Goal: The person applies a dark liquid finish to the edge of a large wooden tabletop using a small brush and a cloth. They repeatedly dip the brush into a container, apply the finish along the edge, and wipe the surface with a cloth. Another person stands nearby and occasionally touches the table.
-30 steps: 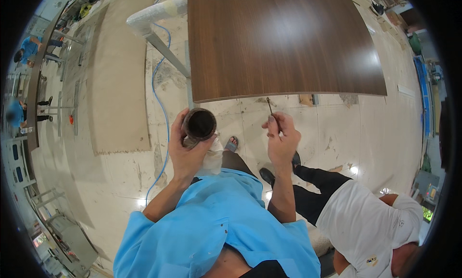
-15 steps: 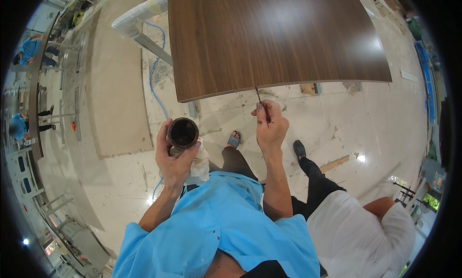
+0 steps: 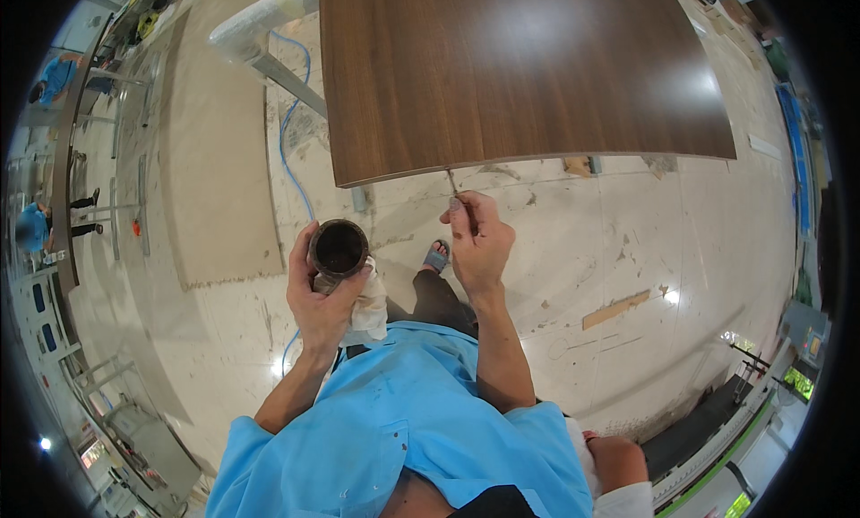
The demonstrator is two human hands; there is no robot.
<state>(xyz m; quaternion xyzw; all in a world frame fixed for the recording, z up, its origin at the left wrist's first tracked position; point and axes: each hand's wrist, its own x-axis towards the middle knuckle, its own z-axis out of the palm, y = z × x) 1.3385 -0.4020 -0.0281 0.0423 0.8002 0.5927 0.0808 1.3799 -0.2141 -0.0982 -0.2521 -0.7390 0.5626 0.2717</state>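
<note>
The left hand had its grip wrapped around a dark round cup and a white rag, held over the floor. The right hand pinched a thin brush whose tip met the near edge of the brown wooden surface.

A dark wooden panel is resting above a pale, stained floor where a blue hose is lying.
</note>
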